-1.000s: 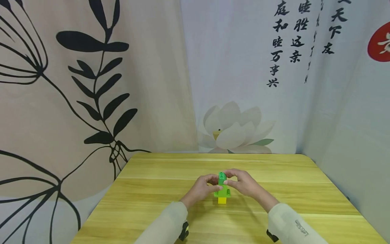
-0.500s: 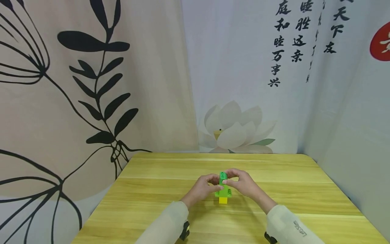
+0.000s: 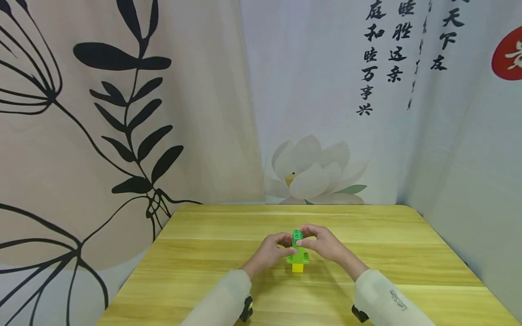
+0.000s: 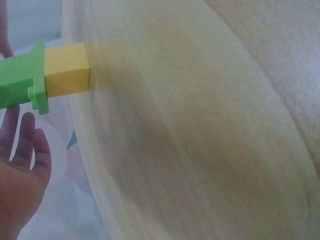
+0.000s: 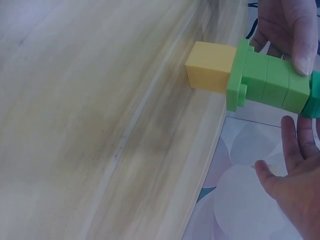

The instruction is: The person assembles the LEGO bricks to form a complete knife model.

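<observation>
A small tower of toy building bricks stands upright on the wooden table [image 3: 350,290]. At its foot is a yellow brick [image 3: 297,268], under a wider green plate [image 5: 236,75] with studs at its ends. Light green bricks [image 5: 272,82] are stacked on that plate, and a darker green brick [image 3: 297,234] tops them. From the left, my left hand [image 3: 271,251] pinches the light green bricks, thumb on their near side. My right hand [image 3: 326,244] holds the darker green brick from the right, thumb at its lower near edge. Several right fingers [image 5: 302,137] show below the tower in the right wrist view.
The table's far edge [image 3: 228,205] lies beyond the hands, in front of a printed curtain [image 3: 220,113] with plants, a lotus and black characters. Another curtain [image 3: 469,158] hangs along the right side. Each forearm has a light sleeve [image 3: 222,299] and a dark wrist strap [image 3: 246,310].
My right thumb has shifted slightly left on the tower, and the right forearm has moved a little inward. My left hand and the tower stay in place on the table.
</observation>
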`<move>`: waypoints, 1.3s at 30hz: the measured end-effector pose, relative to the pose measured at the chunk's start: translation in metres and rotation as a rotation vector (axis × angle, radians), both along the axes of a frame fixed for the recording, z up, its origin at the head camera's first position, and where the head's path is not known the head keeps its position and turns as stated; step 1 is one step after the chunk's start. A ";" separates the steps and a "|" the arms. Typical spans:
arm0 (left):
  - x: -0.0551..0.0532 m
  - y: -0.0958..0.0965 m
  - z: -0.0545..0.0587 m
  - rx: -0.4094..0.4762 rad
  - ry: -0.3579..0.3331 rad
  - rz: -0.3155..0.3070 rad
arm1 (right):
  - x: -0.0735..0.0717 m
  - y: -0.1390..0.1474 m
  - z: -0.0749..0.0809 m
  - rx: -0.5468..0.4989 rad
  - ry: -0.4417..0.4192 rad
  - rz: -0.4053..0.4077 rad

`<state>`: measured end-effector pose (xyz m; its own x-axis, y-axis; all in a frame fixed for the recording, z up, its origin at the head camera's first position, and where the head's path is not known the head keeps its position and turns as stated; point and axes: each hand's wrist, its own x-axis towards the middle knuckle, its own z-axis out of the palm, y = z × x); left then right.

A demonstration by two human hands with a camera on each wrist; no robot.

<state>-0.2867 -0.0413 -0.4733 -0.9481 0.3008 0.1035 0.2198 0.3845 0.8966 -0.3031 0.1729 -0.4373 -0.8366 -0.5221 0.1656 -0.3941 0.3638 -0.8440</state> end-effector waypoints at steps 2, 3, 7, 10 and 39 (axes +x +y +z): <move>0.000 0.000 0.000 0.000 -0.002 0.001 | 0.000 0.000 0.001 0.013 0.004 -0.004; 0.000 0.000 0.000 0.000 -0.002 0.002 | -0.001 0.000 0.001 0.020 0.006 -0.006; 0.000 0.000 -0.001 -0.002 0.009 -0.002 | -0.002 -0.001 0.002 0.048 0.024 -0.009; 0.000 0.000 -0.001 0.001 0.014 -0.008 | -0.003 -0.001 0.002 0.061 0.044 0.001; 0.003 0.000 0.004 -0.003 0.023 -0.040 | 0.002 0.003 -0.006 -0.030 -0.016 -0.063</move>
